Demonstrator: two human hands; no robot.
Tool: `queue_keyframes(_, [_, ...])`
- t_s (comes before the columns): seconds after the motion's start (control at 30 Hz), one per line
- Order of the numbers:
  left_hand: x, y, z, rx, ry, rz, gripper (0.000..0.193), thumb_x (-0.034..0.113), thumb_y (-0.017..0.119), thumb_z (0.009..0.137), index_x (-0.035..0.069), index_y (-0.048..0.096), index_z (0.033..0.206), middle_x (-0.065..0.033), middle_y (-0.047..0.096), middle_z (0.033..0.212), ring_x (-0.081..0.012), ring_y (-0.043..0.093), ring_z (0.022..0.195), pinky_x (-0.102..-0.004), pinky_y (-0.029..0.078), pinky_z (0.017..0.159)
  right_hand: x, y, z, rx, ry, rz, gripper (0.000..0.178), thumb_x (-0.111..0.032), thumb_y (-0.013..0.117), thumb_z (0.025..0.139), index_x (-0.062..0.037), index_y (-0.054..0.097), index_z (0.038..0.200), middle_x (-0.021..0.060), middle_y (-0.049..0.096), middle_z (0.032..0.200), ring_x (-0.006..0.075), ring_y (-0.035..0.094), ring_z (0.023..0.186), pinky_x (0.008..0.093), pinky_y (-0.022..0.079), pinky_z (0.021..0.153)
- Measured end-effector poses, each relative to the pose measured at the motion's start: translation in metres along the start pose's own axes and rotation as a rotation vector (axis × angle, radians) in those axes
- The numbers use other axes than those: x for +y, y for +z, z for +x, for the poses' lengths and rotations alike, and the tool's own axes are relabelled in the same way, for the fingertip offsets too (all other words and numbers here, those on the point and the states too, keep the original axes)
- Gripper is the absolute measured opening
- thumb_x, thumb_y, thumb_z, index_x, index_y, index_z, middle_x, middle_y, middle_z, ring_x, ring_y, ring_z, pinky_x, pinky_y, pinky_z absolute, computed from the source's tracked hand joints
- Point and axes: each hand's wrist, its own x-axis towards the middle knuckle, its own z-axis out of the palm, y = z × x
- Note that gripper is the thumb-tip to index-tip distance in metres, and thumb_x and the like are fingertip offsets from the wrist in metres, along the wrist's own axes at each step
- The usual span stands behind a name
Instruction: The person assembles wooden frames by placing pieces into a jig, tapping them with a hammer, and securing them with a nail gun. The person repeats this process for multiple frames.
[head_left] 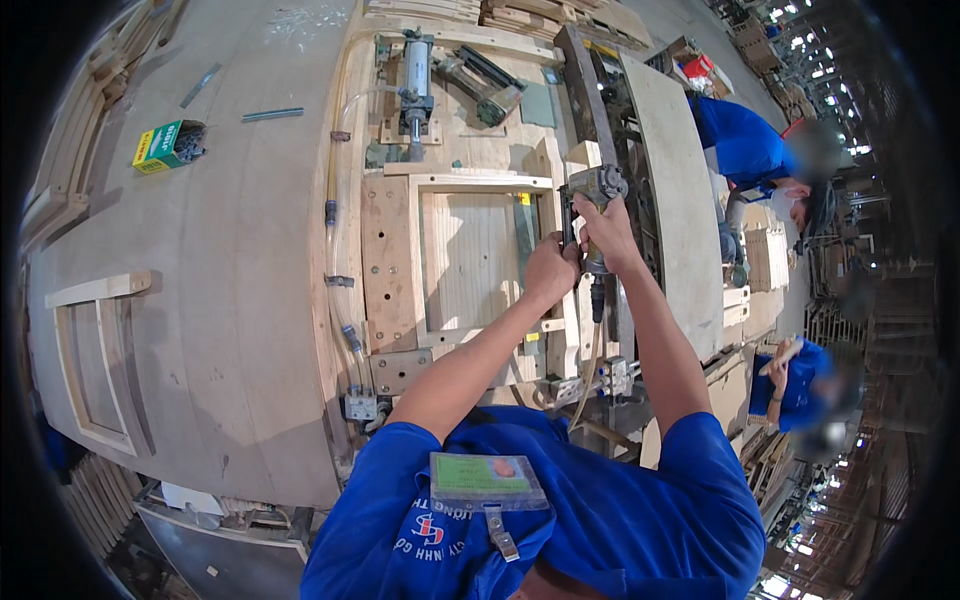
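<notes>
Right grip (603, 228) wraps the nail gun (592, 188); left grip (550, 268) presses the frame (487, 262), fingertips hidden.

Even, bright daylight fills the scene, with blown-out white patches of glare at the far right rim and only soft, short shadows on the pale tabletop (230, 260). The fisheye bends straight edges near the black circular border, and the centre stays sharp while the right edge blurs.
</notes>
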Motion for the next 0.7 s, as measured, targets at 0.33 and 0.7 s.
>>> queue_keyframes(0.33, [0.009,-0.013,0.017,-0.107,-0.109,-0.037,0.038,0.026,0.058,0.104,0.000,0.068,0.129,-0.0280,0.075,0.113,-0.0452,0.071,0.110,-0.0512,0.054,0.094,0.002,0.007,0.026,-0.015,0.022,-0.117,0.030,-0.024,0.071,0.102,-0.0040,0.056,0.118,0.0070,0.067,0.098,0.0124,0.059,0.054,0.0305,0.048,0.046])
queue_keyframes(0.7, [0.008,-0.016,0.022,-0.151,-0.042,-0.027,0.039,0.025,0.056,0.106,-0.001,0.068,0.131,-0.0264,0.077,0.110,-0.0438,0.073,0.103,-0.0501,0.055,0.091,-0.002,0.008,0.030,-0.019,-0.029,-0.176,0.018,-0.019,0.070,0.103,-0.0025,0.062,0.106,0.0041,0.067,0.085,0.0099,0.056,0.052,0.0295,0.046,0.044])
